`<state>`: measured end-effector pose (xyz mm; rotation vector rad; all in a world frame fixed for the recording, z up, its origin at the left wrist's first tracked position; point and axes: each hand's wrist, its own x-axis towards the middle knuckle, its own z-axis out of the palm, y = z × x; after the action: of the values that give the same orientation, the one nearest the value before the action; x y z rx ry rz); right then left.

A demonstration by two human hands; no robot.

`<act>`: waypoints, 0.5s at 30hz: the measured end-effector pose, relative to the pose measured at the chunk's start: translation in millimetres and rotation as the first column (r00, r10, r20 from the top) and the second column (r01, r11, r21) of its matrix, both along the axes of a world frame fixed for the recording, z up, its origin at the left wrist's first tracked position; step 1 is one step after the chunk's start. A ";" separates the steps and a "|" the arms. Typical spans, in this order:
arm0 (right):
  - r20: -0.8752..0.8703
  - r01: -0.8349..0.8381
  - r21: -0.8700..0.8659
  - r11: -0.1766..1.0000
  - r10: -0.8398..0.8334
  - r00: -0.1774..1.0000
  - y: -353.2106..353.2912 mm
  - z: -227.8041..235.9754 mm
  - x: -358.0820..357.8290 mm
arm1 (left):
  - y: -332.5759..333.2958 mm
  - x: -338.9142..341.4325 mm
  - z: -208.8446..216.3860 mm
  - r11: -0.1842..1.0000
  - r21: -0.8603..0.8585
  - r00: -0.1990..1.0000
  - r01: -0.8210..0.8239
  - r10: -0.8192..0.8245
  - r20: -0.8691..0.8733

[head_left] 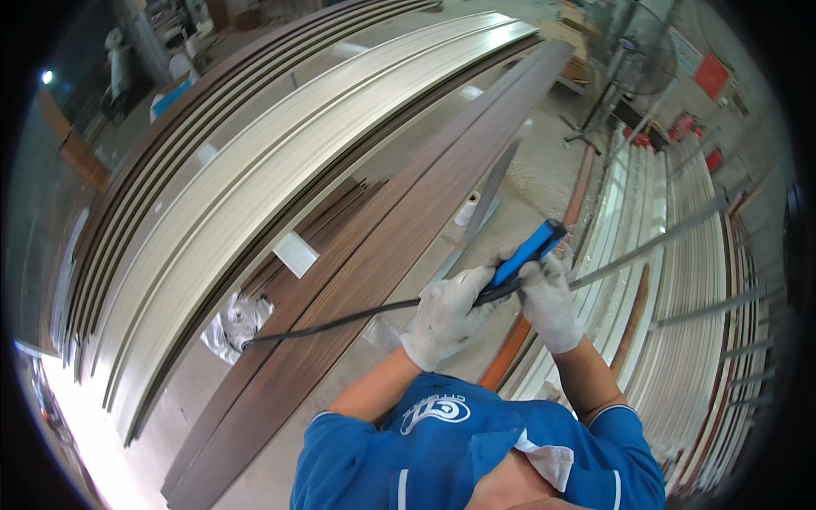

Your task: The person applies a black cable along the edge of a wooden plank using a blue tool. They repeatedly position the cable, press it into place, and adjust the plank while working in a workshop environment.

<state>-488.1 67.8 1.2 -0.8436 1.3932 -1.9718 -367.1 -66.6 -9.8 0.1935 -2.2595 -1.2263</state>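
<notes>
A long blue tool with black ends [525, 252] is held in front of my chest, tilted up to the right; its exact kind does not show. My left hand [448, 311], in a white glove, is closed around its lower part. My right hand [551, 308], gloved too, grips its side nearer the upper end. From my left hand a black cable-like strip [340, 320] runs left across a long brown wood-grain panel [365, 276]. It ends beside crumpled clear plastic film [238, 323]. My fingertips are partly hidden behind the tool.
Pale long panels [280, 127] and dark ribbed panels [161, 170] lie beyond the brown one. A white box-like piece [296, 254] rests against the brown panel. Stacked white strips [680, 314] fill a rack with metal bars [663, 242] on the right. A fan [642, 64] stands behind.
</notes>
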 end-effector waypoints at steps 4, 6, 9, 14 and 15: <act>-0.051 -0.109 -0.164 0.980 0.102 0.993 -31.5 25.5 -103.2 | -37.7 -37.8 -0.7 0.958 -0.105 0.962 -0.267 0.271 0.019; -0.135 -0.104 -0.056 0.993 0.096 0.986 -54.9 39.4 -153.9 | -60.3 -41.5 -3.8 0.873 -0.195 0.874 -0.448 0.473 0.109; -0.357 -0.156 0.316 0.936 0.270 0.894 -99.0 55.9 -214.2 | -83.5 -45.1 -13.7 0.643 -0.377 0.692 -0.666 0.722 0.007; -0.438 -0.322 0.740 0.591 0.785 0.438 -196.8 52.1 -282.1 | -92.9 -81.7 -42.0 0.350 -0.446 0.443 -0.824 0.888 -0.121; -0.552 -0.343 0.717 0.606 0.795 0.252 -214.3 44.7 -293.0 | -92.1 -94.0 -47.3 0.327 -0.468 0.419 -0.821 0.902 -0.104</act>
<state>-781.1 -146.5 46.0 -1.9032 1.5446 -0.4599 -461.2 -158.7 -57.1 1.2128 -1.9473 -0.0527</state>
